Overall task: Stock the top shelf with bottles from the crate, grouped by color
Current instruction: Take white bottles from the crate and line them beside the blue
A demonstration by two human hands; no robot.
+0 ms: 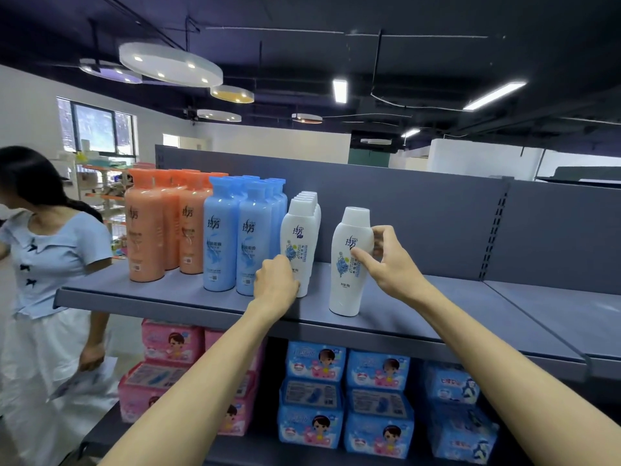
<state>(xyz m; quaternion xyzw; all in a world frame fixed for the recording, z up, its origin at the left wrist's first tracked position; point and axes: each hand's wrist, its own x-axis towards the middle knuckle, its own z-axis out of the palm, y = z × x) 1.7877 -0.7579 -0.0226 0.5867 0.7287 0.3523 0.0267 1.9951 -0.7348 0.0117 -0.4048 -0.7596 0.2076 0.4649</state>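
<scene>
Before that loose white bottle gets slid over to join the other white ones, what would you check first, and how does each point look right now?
1. Right hand has a grip on the lone white bottle: ok, thumb and fingers pinch its upper part.
2. Bottle upright on the top shelf: ok, though it leans slightly.
3. Gap between it and the white row is free: ok, bare shelf there.
4. Left hand steadies the front of the white row: ok, it rests against the front bottle.
5. Color groups in order, orange bottles, blue bottles, then white: ok.
6. More bottles left in the crate: cannot tell, crate out of view.
</scene>
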